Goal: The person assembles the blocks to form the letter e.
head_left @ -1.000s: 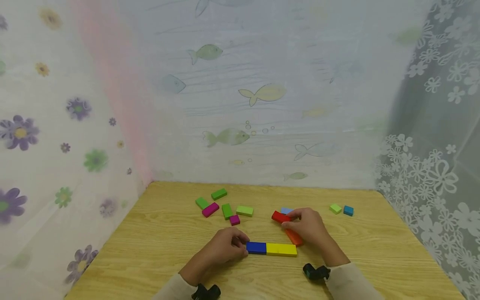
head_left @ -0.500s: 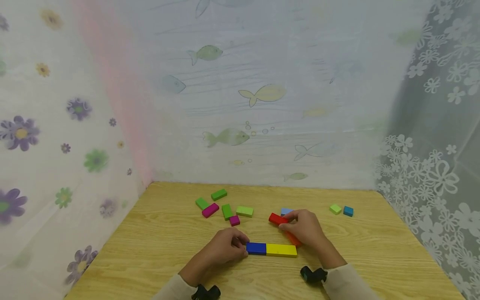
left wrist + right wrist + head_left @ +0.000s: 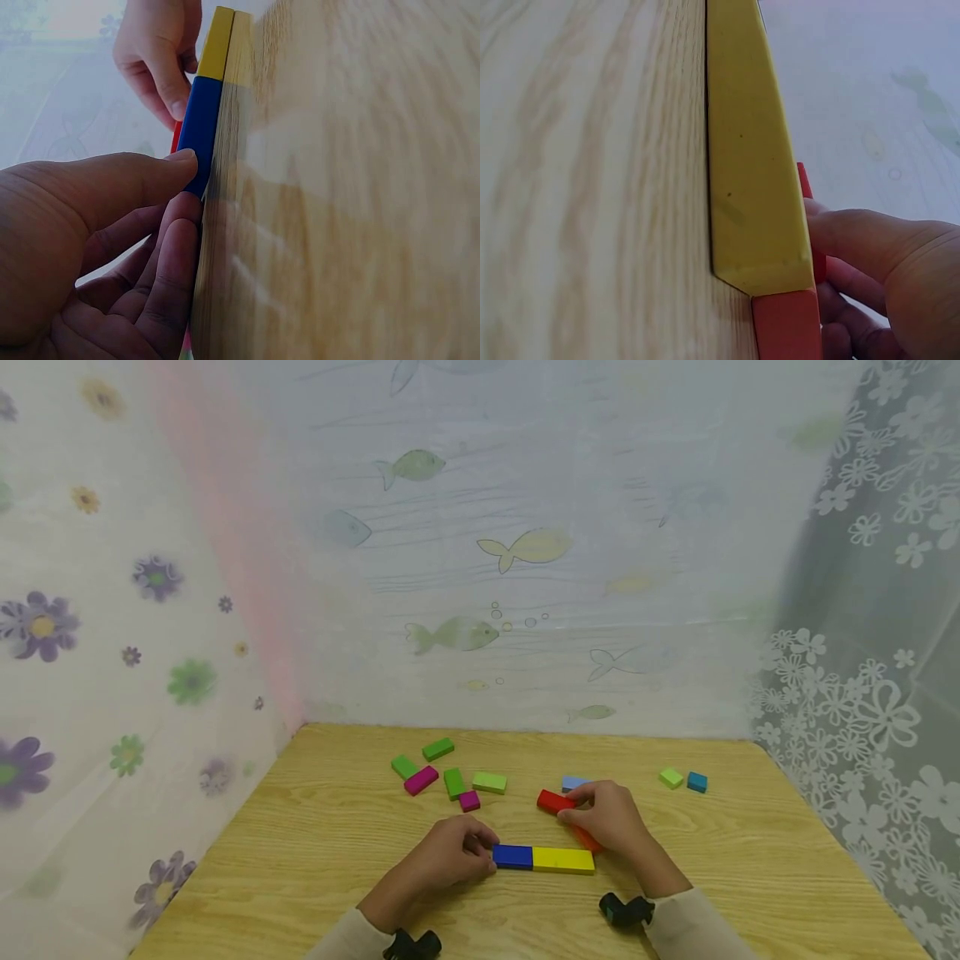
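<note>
A dark blue block (image 3: 513, 857) and a longer yellow block (image 3: 562, 860) lie end to end in one row on the table. My left hand (image 3: 455, 852) is at the row's left end; in the left wrist view its thumb (image 3: 176, 169) and fingertips pinch the blue block's end. Beyond the row, my right hand (image 3: 611, 817) holds a red block (image 3: 555, 802) between thumb and fingers, its left part sticking out. An orange-red block (image 3: 588, 838) slants under that hand, partly hidden, close to the yellow block's right end.
Behind the right hand lies a light blue block (image 3: 573, 783), partly covered. Several green blocks (image 3: 453, 783) and magenta blocks (image 3: 422, 780) are scattered at the back left. A lime block (image 3: 671, 777) and a teal-blue block (image 3: 697, 782) sit at the back right.
My right hand has shifted slightly left with the red block, which also sits a little nearer the row. The left hand and the blue and yellow row stay put.
</note>
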Motion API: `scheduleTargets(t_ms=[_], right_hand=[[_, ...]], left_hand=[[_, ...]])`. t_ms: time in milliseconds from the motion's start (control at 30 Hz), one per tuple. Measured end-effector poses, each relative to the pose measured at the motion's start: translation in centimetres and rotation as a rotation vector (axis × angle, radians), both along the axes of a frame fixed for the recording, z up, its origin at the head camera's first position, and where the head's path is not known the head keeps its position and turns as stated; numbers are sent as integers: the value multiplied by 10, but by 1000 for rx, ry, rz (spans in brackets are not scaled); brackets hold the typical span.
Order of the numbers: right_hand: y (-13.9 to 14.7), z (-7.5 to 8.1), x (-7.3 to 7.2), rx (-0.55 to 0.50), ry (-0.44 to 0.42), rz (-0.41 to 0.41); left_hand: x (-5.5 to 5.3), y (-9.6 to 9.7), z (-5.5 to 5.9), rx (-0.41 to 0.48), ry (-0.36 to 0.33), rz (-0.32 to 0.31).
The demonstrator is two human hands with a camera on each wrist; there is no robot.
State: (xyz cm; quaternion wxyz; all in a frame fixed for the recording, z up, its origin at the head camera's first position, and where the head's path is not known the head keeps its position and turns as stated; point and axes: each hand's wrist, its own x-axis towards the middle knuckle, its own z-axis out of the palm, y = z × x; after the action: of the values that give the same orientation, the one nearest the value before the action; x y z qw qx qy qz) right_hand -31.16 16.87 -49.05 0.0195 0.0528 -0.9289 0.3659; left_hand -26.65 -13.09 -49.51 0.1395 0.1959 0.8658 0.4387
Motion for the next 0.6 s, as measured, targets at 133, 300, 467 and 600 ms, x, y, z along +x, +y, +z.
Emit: scheduleTargets(t_ms=[133,300,467,600], right_hand=[[0,-1,0,0,0,1],[1,-2,-1,6,3,3],[1,-3,-1,8,7,8],[1,-3,0,7,8,10]], left_hand=[[-1,0,-1,11,4,-7],[0,0,0,22,2,-9],[2,0,1,30,5,-16],[3,0,3,33,-9,-11]])
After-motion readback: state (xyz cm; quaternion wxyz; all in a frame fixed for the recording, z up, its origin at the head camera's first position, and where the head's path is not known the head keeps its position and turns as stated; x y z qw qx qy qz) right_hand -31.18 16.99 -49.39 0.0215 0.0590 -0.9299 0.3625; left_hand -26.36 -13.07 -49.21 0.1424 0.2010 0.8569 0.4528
